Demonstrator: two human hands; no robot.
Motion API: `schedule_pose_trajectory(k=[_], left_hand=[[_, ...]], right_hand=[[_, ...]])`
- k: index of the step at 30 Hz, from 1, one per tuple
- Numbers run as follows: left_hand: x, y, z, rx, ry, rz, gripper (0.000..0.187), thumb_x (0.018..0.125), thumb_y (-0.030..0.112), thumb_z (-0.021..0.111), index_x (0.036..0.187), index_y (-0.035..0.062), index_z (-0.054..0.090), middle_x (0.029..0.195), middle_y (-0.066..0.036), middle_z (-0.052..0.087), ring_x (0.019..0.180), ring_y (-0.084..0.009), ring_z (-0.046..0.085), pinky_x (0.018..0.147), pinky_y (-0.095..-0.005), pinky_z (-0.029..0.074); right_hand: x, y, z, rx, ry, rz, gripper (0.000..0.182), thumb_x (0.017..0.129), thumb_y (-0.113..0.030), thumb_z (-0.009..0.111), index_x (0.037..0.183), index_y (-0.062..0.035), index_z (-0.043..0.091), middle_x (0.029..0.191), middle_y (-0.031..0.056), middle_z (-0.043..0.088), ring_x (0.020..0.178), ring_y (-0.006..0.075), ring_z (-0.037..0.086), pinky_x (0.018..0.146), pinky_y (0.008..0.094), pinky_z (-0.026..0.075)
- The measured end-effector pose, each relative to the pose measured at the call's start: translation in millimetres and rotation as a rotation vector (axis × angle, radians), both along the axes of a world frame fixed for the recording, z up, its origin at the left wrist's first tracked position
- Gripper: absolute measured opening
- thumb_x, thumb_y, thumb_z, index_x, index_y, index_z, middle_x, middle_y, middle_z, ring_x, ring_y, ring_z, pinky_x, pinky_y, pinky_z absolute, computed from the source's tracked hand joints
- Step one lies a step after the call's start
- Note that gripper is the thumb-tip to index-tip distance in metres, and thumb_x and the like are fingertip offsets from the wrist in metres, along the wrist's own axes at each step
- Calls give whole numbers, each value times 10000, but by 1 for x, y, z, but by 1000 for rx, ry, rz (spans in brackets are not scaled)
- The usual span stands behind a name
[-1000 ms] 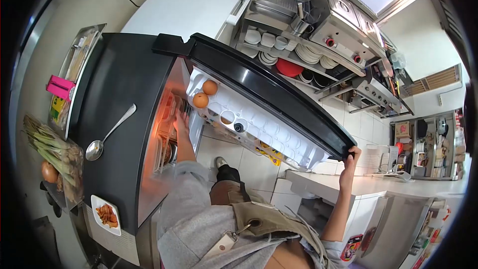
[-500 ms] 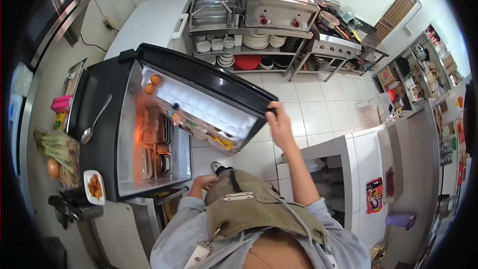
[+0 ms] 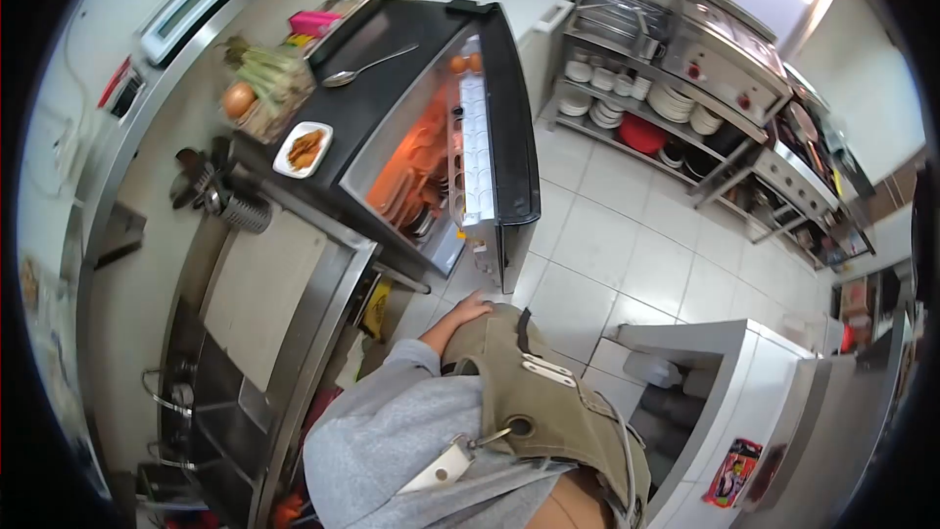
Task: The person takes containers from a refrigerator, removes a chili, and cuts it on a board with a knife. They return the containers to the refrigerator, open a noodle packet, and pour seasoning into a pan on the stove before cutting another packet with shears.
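Note:
My left hand (image 3: 472, 307) rests against the olive apron (image 3: 534, 382) at my waist, below the fridge door; what its fingers do is too small to tell. My right hand is out of sight. The small black fridge (image 3: 387, 30) stands partly open, its door (image 3: 514, 138) ajar on the right side. Two eggs (image 3: 466, 64) sit at the top of the door shelf, and the inside glows orange. On top of the fridge lie a spoon (image 3: 370, 66) and a white dish of orange-brown food (image 3: 304, 149).
Left are a vegetable container (image 3: 264, 89), a utensil holder (image 3: 240, 208), a cutting board (image 3: 262, 299) and a sink (image 3: 220, 431). A dish rack (image 3: 627, 79) and stove (image 3: 793, 177) stand behind. A white counter (image 3: 769, 382) stands close on my right.
The view has turned left toward the sink. The fridge door has swung further closed, and my right hand, which was on its edge, has left the view. My left hand remains by the apron.

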State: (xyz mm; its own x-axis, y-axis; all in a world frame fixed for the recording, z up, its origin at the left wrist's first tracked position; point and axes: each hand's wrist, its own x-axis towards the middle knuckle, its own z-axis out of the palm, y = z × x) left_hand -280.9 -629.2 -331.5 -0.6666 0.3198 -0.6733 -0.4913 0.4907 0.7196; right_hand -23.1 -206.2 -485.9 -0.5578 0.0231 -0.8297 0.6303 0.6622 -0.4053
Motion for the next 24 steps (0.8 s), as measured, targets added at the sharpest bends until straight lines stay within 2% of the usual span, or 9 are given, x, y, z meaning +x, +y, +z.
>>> schedule_pose_trajectory(k=[3, 6, 7, 14, 17, 19, 20, 21, 24], left_hand=[[-9, 2, 5, -127, 424, 135, 956, 678, 348, 708, 1371, -53, 183, 1256, -276, 445, 1198, -319, 430, 996, -344, 342], [-25, 8, -20, -320, 501, 387, 1020, 668, 353, 724, 1374, -72, 122, 1258, -294, 432, 1213, -345, 417, 996, -347, 346], [-27, 3, -14, -100, 320, 630, 1044, 657, 347, 739, 1379, -54, 100, 1302, -313, 371, 1224, -343, 405, 995, -349, 343], [-50, -57, -15, -208, 474, 863, 951, 650, 330, 738, 1347, -8, 186, 1304, -241, 390, 1208, -338, 403, 984, -367, 335], [-67, -59, 5, -259, 397, 1034, 780, 629, 252, 721, 1253, 3, 325, 1299, -183, 351, 1240, -303, 329, 1011, -363, 288], [-93, -97, -99, -176, 170, 1164, 669, 649, 228, 695, 1190, -8, 381, 1166, -170, 457, 1120, -294, 428, 977, -361, 321], [-104, -107, -129, -184, 36, 1335, 460, 668, 176, 660, 1046, -6, 470, 963, -134, 524, 866, -252, 522, 826, -365, 432], [-106, -85, -54, 18, -131, 1449, 290, 700, 173, 621, 928, 21, 528, 846, -102, 538, 706, -211, 551, 635, -346, 475], [-115, -90, -55, 152, -210, 1642, 324, 830, 262, 491, 1124, 127, 516, 1114, -60, 521, 903, -265, 582, 758, -403, 481]], right_hand=[[12, 8, 57, 87, -156, -113, 507, 839, -425, 531, 1205, -75, 542, 1216, 160, 542, 1135, 228, 500, 919, 350, 389], [-9, 10, 82, 72, -122, -226, 506, 842, -427, 524, 1203, -72, 544, 1210, 159, 546, 1125, 228, 504, 916, 351, 391], [-19, 8, 85, 56, -95, -253, 506, 843, -428, 522, 1202, -71, 544, 1208, 159, 547, 1122, 228, 506, 915, 351, 392], [-93, -15, 112, -68, 37, -298, 506, 849, -431, 506, 1196, -65, 548, 1195, 156, 557, 1100, 227, 517, 908, 354, 397], [-117, -24, 121, -99, 38, -266, 507, 852, -433, 499, 1193, -62, 550, 1189, 154, 561, 1091, 227, 522, 904, 355, 399], [-131, -24, 123, -110, 32, -262, 507, 854, -434, 494, 1191, -60, 551, 1186, 153, 564, 1085, 227, 525, 902, 356, 400], [-138, -23, 124, -108, 24, -266, 507, 855, -435, 492, 1190, -59, 551, 1184, 153, 565, 1082, 227, 526, 901, 356, 401], [-142, -22, 124, -105, 14, -278, 508, 856, -435, 490, 1189, -58, 552, 1182, 152, 567, 1079, 227, 528, 900, 356, 402], [-163, -17, 125, -88, -5, -348, 509, 858, -437, 483, 1187, -55, 554, 1176, 151, 571, 1069, 227, 533, 897, 357, 404]])
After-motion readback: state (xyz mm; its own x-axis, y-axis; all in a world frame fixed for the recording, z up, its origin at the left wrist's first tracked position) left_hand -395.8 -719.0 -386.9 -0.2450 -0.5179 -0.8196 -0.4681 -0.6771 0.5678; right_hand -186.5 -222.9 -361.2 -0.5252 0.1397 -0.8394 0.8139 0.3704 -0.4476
